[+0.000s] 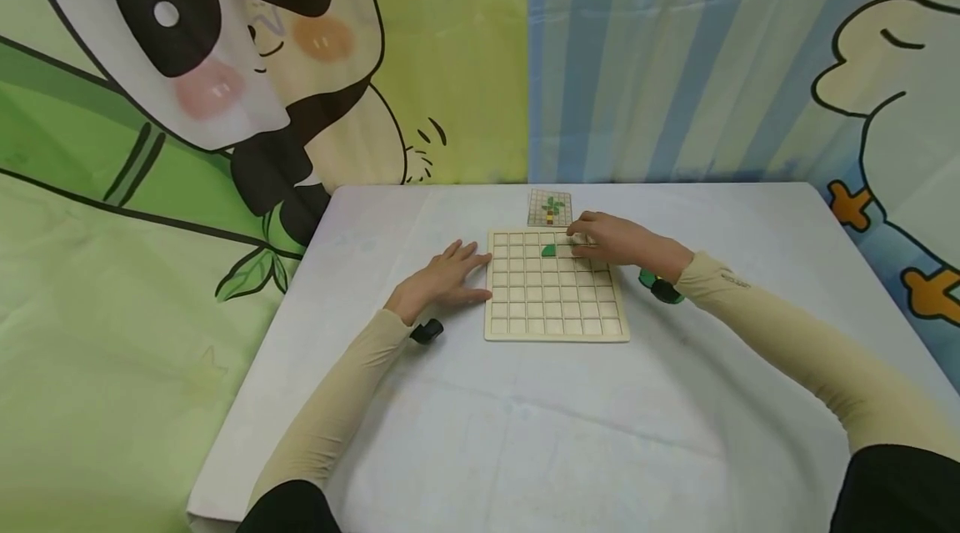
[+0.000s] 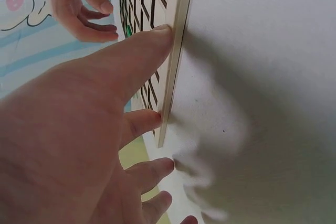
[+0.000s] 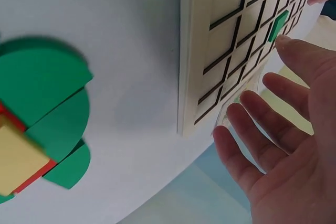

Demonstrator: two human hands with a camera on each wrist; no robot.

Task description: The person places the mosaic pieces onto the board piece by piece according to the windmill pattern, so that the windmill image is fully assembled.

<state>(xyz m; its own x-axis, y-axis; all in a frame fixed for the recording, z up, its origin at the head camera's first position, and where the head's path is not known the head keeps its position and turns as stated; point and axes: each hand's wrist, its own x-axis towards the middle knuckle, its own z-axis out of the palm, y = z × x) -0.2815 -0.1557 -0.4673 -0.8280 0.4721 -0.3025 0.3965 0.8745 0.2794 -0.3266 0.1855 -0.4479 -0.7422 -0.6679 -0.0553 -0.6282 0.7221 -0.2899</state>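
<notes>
A pale wooden grid board [image 1: 555, 299] lies flat on the white table. One green piece [image 1: 549, 250] with a rounded side sits in a cell near its far edge. My left hand [image 1: 446, 279] is spread at the board's left side, its thumb [image 2: 157, 32] and forefinger touching the edge. Over the far right part of the board is my right hand [image 1: 622, 239], fingers loosely bent and holding nothing. In the right wrist view its thumb tip is close to the green piece [image 3: 278, 25]; whether they touch I cannot tell.
Just beyond the board lies a pattern card [image 1: 550, 208] with a plant-like picture. Right of the board, partly behind my right wrist, are loose green pieces [image 3: 47, 77], with a yellow block [image 3: 18, 158] and red parts among them. Printed cloth [image 1: 450, 57] hangs behind the table.
</notes>
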